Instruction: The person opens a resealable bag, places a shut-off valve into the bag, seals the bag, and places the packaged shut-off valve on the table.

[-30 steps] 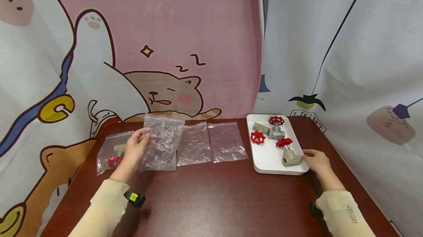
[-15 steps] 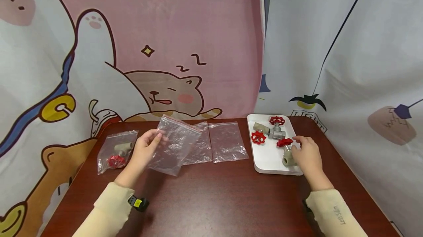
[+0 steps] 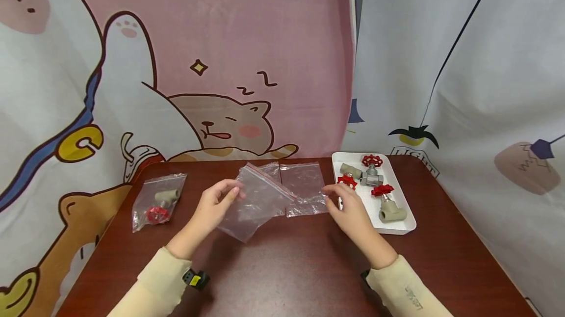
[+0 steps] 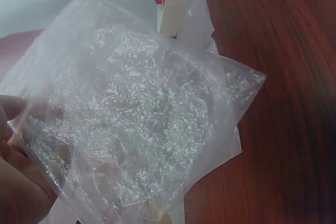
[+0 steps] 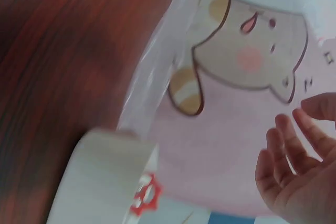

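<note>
My left hand (image 3: 216, 204) pinches a clear zip bag (image 3: 258, 204) by its edge, holding it tilted above the table; the bag fills most of the left wrist view. My right hand (image 3: 350, 211) is over the table between the flat bags and the white tray (image 3: 368, 201), holding nothing, its fingers loosely bent in the right wrist view. In the tray lie a metal valve (image 3: 372, 178) and two beige-bodied valves, one at the front (image 3: 391, 211) and one at the back left (image 3: 350, 171), all with red handwheels.
At the table's left lies a zip bag (image 3: 147, 192) with a beige valve (image 3: 166, 196) inside. Two flat zip bags lie at the back middle, the right one (image 3: 304, 179) plainly visible, the other partly behind the held bag. A printed curtain (image 3: 287, 62) hangs behind the table.
My left hand has carried the zip bag rightward, uncovering the filled bag. My right hand has moved left from the tray's right side toward the held bag. The valves remain in the tray.
</note>
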`<state>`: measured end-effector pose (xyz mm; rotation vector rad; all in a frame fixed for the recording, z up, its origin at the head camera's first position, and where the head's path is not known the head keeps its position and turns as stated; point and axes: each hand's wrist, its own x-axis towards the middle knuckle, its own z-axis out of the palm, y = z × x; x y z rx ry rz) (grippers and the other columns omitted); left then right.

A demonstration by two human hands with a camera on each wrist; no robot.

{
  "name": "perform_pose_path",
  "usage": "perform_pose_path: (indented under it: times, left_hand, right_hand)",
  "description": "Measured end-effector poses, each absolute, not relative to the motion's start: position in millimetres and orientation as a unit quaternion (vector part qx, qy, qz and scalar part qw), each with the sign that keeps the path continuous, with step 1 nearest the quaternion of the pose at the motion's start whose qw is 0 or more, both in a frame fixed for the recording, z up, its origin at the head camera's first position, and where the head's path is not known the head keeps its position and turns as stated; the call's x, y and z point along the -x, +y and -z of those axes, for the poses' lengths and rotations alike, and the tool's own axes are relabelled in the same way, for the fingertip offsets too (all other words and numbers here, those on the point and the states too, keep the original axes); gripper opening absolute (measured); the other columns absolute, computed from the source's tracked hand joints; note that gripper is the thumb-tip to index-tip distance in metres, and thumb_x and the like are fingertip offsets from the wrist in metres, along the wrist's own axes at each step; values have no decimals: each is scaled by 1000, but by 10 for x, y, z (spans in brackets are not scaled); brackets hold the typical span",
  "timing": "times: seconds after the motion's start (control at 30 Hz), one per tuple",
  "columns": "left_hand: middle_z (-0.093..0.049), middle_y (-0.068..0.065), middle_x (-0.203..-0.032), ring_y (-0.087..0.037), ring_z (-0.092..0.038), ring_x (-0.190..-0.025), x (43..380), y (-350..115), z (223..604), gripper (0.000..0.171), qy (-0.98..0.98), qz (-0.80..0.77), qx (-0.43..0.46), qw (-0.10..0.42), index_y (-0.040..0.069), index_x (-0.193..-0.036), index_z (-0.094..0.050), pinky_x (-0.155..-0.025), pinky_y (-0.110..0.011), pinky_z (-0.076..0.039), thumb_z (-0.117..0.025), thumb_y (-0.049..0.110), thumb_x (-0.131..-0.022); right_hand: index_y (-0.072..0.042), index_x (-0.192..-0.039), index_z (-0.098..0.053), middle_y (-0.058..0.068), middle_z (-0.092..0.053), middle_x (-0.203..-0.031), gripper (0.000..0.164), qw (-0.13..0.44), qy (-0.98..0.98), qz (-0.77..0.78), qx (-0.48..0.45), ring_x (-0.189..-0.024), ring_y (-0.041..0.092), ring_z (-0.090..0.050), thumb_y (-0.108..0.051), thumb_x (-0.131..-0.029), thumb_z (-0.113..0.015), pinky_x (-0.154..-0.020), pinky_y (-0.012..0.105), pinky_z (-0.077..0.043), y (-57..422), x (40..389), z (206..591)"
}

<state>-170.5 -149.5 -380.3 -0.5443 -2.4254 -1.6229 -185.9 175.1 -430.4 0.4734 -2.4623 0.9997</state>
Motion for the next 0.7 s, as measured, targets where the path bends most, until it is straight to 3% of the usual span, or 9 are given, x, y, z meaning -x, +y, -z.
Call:
perform_pose_path:
  times: [0.33, 0.5, 0.7]
  left_hand:
    - [-70, -18, -86, -21, -67, -85, 1649, -1401, 3847, 15, -817, 529, 223, 55, -4, -103, -63, -69, -23, -51, -55, 4, -95]
    - [-70, -16, -85, -26, -66, -84, 1646, -1372, 3878, 14, -819, 516, 244, 60, -3, -103, -64, -71, -23, -51, -55, 3, -94]
    - [-70, -16, -84, -31, -66, -83, 1645, -1353, 3892, 14, -821, 509, 250, 65, -4, -103, -64, -69, -23, -51, -55, 1, -94]
  right_hand:
    - [-9, -108, -68, 1, -67, -101, 19, 130, -862, -431, -232, -78, 7, -57, -14, -91, -63, -65, 24, -50, 1389, 1849, 4235]
    - [-11, -106, -69, 2, -69, -99, 17, 87, -851, -450, -255, -76, 7, -58, -15, -91, -62, -65, 25, -51, 1336, 1820, 4230]
    - [-10, -97, -71, 4, -70, -92, 10, 73, -842, -466, -262, -73, 6, -58, -12, -88, -66, -63, 26, -52, 1308, 1810, 4247]
